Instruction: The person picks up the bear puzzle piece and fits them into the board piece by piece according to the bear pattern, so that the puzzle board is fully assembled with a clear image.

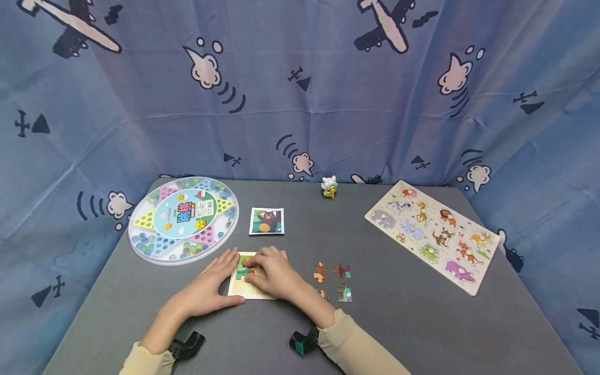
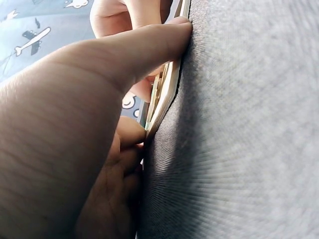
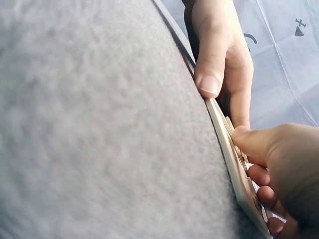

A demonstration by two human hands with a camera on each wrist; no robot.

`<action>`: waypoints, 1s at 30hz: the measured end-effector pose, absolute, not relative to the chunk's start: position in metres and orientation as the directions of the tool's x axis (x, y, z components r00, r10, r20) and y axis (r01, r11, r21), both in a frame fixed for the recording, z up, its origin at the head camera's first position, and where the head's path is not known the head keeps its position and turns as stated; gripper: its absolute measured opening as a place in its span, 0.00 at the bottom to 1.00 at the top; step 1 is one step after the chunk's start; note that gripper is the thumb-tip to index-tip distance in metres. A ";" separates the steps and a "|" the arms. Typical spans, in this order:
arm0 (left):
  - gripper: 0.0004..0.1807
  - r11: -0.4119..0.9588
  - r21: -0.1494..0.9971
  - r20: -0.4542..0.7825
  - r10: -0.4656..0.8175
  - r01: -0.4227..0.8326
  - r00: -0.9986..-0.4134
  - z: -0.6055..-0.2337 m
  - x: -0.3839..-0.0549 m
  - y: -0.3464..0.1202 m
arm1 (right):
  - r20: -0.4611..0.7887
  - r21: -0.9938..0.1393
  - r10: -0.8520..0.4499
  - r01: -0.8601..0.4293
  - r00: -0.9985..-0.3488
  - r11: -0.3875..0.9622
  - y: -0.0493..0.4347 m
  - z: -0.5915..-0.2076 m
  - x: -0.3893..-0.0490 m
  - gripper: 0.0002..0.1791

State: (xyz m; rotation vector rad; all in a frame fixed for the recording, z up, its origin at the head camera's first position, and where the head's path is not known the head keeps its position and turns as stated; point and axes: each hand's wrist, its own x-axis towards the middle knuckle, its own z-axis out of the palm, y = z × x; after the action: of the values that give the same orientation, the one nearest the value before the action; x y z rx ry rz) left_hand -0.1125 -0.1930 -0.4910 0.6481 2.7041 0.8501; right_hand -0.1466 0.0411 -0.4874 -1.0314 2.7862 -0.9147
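A small wooden jigsaw tray [image 1: 250,290] lies near the table's front middle, its upper part filled with green and brown pieces and its lower part bare. My left hand [image 1: 203,291] rests along the tray's left side with fingers stretched out, the thumb at its lower edge. Over the upper right of the tray, my right hand [image 1: 274,273] pinches a puzzle piece [image 1: 248,263] with thumb and curled fingers, largely hiding it. The right wrist view shows the right thumb close over pieces on the tray [image 3: 229,154]. Several loose pieces [image 1: 320,272] lie right of that hand, one partly behind the forearm.
A picture card [image 1: 266,222] with a bear lies behind the tray. To the left is a round Chinese checkers board [image 1: 184,221] with marbles; to the right, an animal peg puzzle [image 1: 431,234]. A small toy figure [image 1: 329,186] stands at the back, before a patterned curtain [image 1: 262,125].
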 end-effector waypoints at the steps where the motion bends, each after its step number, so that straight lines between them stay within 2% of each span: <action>1: 0.60 0.736 0.583 -0.087 0.477 0.343 -0.875 -0.490 -0.112 -0.193 | 0.170 -0.531 -0.604 -0.589 -0.779 0.609 0.041 -0.488 -0.147 0.15; 10: 0.54 0.785 0.487 -0.088 0.481 0.383 -0.873 -0.480 -0.102 -0.187 | 0.219 -0.508 -0.600 -0.615 -0.769 0.603 0.044 -0.493 -0.147 0.15; 18: 0.43 0.764 0.508 -0.099 0.511 0.398 -0.854 -0.472 -0.091 -0.190 | 0.254 -0.573 -0.588 -0.609 -0.768 0.548 0.044 -0.498 -0.147 0.17; 30: 0.41 0.782 0.470 -0.082 0.500 0.408 -0.862 -0.472 -0.089 -0.191 | 0.291 -0.566 -0.576 -0.623 -0.764 0.540 0.044 -0.503 -0.150 0.14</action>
State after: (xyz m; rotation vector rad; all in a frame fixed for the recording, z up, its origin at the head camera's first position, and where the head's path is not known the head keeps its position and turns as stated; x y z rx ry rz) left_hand -0.0893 -0.1914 -0.4723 0.7142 2.7719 0.6622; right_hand -0.1496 0.0440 -0.5032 -1.0984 2.8174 -1.0803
